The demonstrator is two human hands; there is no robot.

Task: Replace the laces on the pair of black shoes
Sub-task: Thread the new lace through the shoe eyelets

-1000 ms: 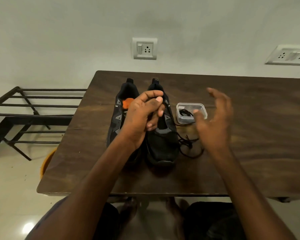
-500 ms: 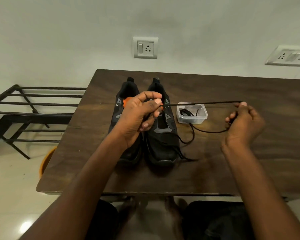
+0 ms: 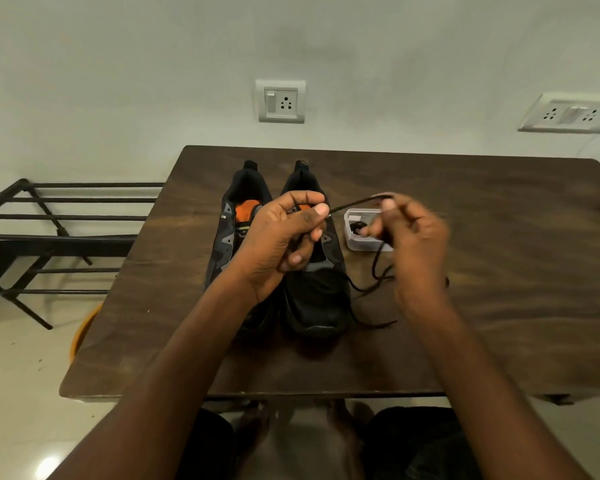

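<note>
Two black shoes stand side by side on the dark wooden table [image 3: 499,237], toes toward me: the left shoe [image 3: 227,237] with an orange insole and the right shoe [image 3: 317,296]. My left hand [image 3: 284,244] hovers over the right shoe and pinches a black lace [image 3: 352,203] between thumb and fingers. My right hand [image 3: 413,244], blurred, grips the same lace a short way to the right. The lace hangs down from that hand and trails onto the table beside the right shoe's toe.
A small clear plastic box [image 3: 355,244] with a dark coil inside sits just right of the shoes, partly behind my right hand. A black metal rack [image 3: 49,233] stands left of the table. An orange tub [image 3: 80,334] peeks out below the table's left edge.
My right hand has moved left, back toward my left hand, so the lace that was stretched taut to the right now spans a short gap. My left hand has held its place.
</note>
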